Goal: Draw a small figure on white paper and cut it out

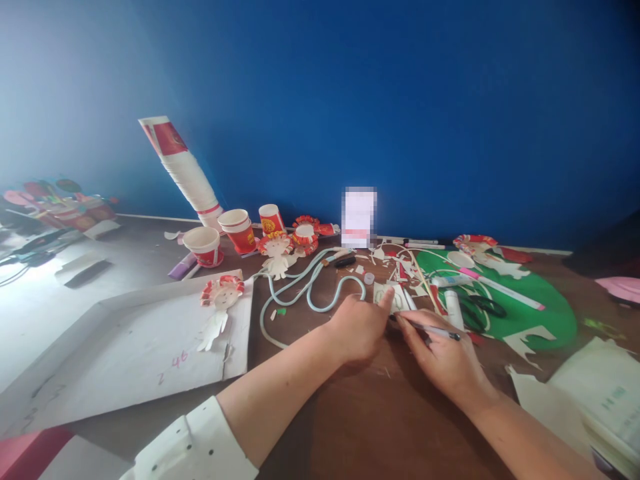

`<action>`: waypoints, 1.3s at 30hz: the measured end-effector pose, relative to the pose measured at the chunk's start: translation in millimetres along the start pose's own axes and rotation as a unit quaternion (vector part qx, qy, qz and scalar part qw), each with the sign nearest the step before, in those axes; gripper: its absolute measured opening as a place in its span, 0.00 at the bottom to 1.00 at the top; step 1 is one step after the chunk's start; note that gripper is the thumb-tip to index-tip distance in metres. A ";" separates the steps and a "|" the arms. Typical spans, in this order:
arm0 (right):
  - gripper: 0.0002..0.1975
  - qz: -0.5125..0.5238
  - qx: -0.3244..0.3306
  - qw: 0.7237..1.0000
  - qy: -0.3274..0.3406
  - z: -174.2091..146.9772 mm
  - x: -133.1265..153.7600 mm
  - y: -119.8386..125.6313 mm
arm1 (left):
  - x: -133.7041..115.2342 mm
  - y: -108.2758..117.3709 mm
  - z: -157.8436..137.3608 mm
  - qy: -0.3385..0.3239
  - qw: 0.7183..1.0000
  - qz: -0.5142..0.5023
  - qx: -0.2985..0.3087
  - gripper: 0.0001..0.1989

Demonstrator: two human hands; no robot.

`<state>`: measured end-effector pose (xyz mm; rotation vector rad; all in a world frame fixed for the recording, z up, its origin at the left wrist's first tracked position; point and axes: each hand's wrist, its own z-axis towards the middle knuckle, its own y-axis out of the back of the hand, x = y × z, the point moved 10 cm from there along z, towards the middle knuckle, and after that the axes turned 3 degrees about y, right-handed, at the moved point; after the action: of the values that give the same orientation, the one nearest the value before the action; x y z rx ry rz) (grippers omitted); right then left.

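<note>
My left hand (361,328) rests on the brown table and holds down a small piece of white paper (399,298), one finger extended over it. Dark drawn lines show on the paper. A slim black-and-white marker pen (434,329) is gripped in my right hand (450,363), its tip near the paper's lower edge. Left of them, a paper doll with a red frilled ring (223,293) lies on a white board (125,340). Another cut-out paper doll (278,255) is by the cups. A light-blue cord (327,308) loops across the table beside my left hand.
Red-and-white paper cups (237,230) and a tall leaning cup stack (187,177) stand near the blue wall. On the right, black-handled scissors (483,305) and a pink-capped marker (503,290) lie on a green disc (555,313). A tissue pack (600,387) sits at front right.
</note>
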<state>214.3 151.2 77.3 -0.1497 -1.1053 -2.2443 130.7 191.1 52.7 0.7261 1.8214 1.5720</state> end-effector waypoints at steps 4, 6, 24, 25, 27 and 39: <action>0.07 -0.005 -0.005 1.000 0.004 0.6 -0.2 0.0 | -0.3 0.6 -0.4 -0.001 1.000 0.001 0.002 0.47; 0.07 -0.005 -0.007 1.000 0.001 0.9 -1.0 0.0 | -0.2 1.5 -0.5 0.001 1.000 0.001 0.002 0.45; 0.08 -0.025 -0.025 0.999 -0.018 2.0 -4.3 7.6 | 15.4 -4.7 6.3 0.014 0.999 -0.041 -0.003 0.38; 0.08 -0.023 -0.024 0.999 -0.020 2.1 -4.9 6.8 | 16.0 -4.6 6.5 0.016 0.999 -0.043 -0.002 0.37; 0.08 -0.022 -0.022 0.999 -0.018 2.4 -4.8 5.7 | 15.8 -4.5 7.0 0.013 0.999 -0.044 0.000 0.36; 0.09 -0.005 -0.008 1.000 -0.003 2.2 -4.3 0.0 | 15.5 -8.3 7.9 0.008 0.999 -0.037 0.015 0.36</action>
<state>217.3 154.9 77.2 -0.1579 -1.0937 -2.2628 126.4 206.7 42.1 0.6533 1.8659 1.5101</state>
